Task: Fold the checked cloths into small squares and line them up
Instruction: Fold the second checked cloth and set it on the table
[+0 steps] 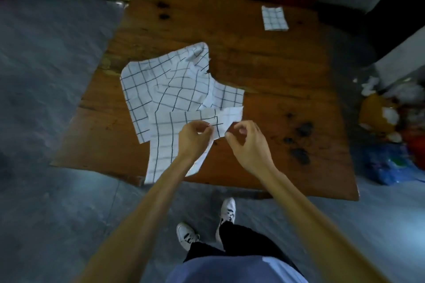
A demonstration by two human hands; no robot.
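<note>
The person stands at the near edge of the wooden table [264, 71] with both hands raised over it, working one checked cloth [165, 142]. The left hand [192, 139] has its fingers curled round the cloth's upper edge, pinching it. The right hand [247, 142] is just beside it, thumb and fingertips drawn together at the cloth's corner flap; it looks like a pinch on that edge, though the blur makes the contact hard to confirm. Held up by that top edge, the cloth hangs toward the table's near edge, probably so it drops straight and its corners can be matched before a fold.

A second cloth [170, 78] lies rumpled and unfolded on the table, just beyond the held one and partly under it, likely waiting its turn. At the table's far right corner sits a folded cloth [274, 18], a small square well apart from the others. I take it as the start of the line, kept out of the working space.

Off the table's right side, a heap of litter and bags [388, 126] covers the floor.
</note>
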